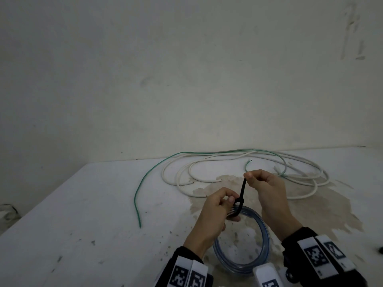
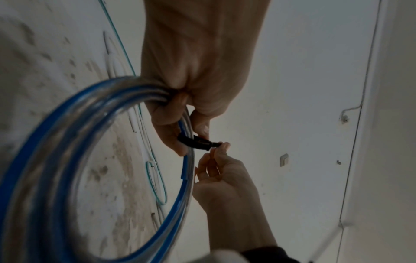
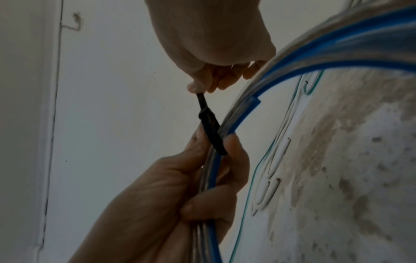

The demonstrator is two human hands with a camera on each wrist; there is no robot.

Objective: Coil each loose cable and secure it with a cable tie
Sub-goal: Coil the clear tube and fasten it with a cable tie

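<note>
A coil of clear cable with a blue stripe [image 1: 263,230] hangs from my left hand [image 1: 217,206], whose fingers curl round the bundled turns [image 2: 173,101]. A black cable tie [image 1: 241,193] is looped round the coil at that grip [image 3: 213,135]. My right hand [image 1: 261,181] pinches the tie's free tail between thumb and forefinger [image 3: 198,87], holding it up and away from the coil. In the left wrist view the tie's head [image 2: 198,140] sits just beyond my left fingertips. The loose white cable [image 1: 207,175] and thin green cable [image 1: 145,181] lie on the table behind.
The table [image 1: 83,214] is white, with a large brown stain [image 1: 310,204] under and right of my hands. A pale wall [image 1: 186,79] rises directly behind the table's far edge. A small dark object [image 1: 380,250] sits at the right border.
</note>
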